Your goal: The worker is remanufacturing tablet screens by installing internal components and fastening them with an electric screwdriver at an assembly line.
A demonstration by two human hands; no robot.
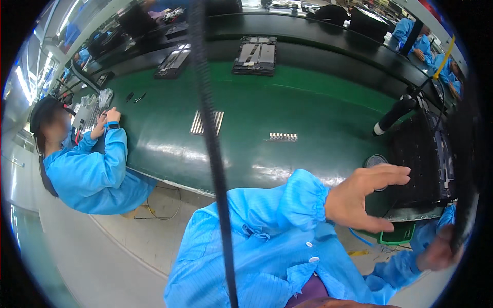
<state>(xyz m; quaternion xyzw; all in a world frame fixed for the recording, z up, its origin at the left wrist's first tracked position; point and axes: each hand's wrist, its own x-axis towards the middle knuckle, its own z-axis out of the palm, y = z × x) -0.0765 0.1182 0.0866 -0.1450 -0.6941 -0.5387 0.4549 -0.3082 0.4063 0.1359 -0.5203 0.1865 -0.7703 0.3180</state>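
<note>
My left hand (359, 197) reaches to the right above the table's near edge, thumb and fingers spread and nothing in it. Just beyond its fingertips stands a stack of black trays (418, 156). At the far right, my right hand (440, 250) is closed on the lower edge of a dark, flat, tray-like panel (466, 169), tilted steeply and partly lost in the dark rim. Partly behind my left hand is a round, grey-topped container (376, 161). A black cylinder with a white end (395, 114) leans by the stack.
On the green table (308, 108) lie a short row of small metallic pieces (282, 137) and several silver strips (199, 124). Black trays with parts (254, 56) sit at the back. A co-worker (92, 164) works at the left. A dark strap hangs across the view.
</note>
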